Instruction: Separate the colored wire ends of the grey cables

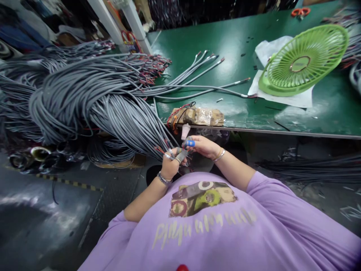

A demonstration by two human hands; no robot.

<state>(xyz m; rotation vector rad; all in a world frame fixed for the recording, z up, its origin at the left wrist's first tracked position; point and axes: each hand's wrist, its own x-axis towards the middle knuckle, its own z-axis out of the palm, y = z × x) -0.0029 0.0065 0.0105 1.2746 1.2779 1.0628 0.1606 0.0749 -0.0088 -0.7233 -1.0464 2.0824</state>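
My left hand (170, 165) is closed around a grey cable (168, 155) near its end, where thin coloured wires stick out. A grey wrapping seems to cover part of its thumb. My right hand (207, 147) meets it from the right, fingers pinched together, with a blue band (190, 143) on one finger. What those right fingertips grip is too small to make out. Just beyond the hands, at the table's edge, lies a taped wooden block (208, 116) with wires wrapped at its left end. A pale pinkish piece (185, 131) hangs below it.
A large bundle of grey cables (84, 86) with stripped ends covers the left side. Several single cables reach across the green table (225, 41). To the right, a green fan (301, 62) stands on white paper (304, 98). Orange-handled scissors (300, 13) lie at the back.
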